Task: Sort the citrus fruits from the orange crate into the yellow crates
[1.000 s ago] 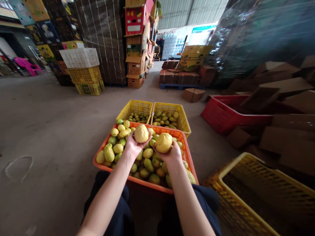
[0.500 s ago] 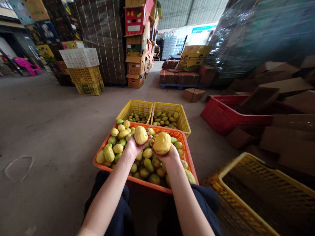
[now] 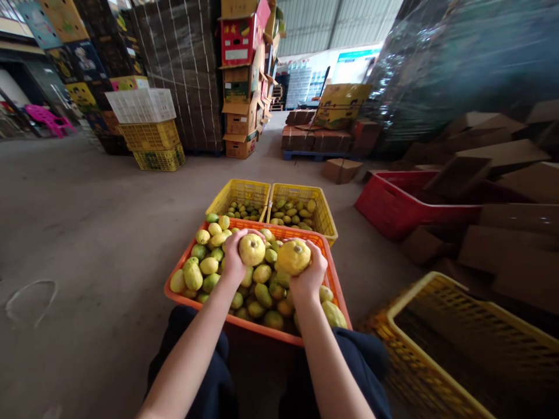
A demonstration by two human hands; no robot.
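Observation:
My left hand (image 3: 236,256) is closed around a yellow papaya (image 3: 252,249), its stem end turned toward me. A larger yellow papaya (image 3: 294,257) rests in my right hand (image 3: 312,270), fingers wrapped round its right side, its stem end also facing me. Both are held just above an orange crate (image 3: 257,330) between my knees. Inside the crate lie many green and yellow papayas (image 3: 263,295), heaped higher at the left. My hands and forearms hide part of the heap.
Two yellow crates (image 3: 325,209) with smaller heaps of fruit stand behind the orange one. At my right are a yellow crate (image 3: 406,297), a red crate (image 3: 379,206) and loose cardboard (image 3: 515,250). Stacked boxes (image 3: 239,116) and plastic crates (image 3: 152,137) stand farther back.
Both hands have turned, so the papayas' stem ends now face me and my fingers curl round their outer sides. The left papaya has moved slightly lower.

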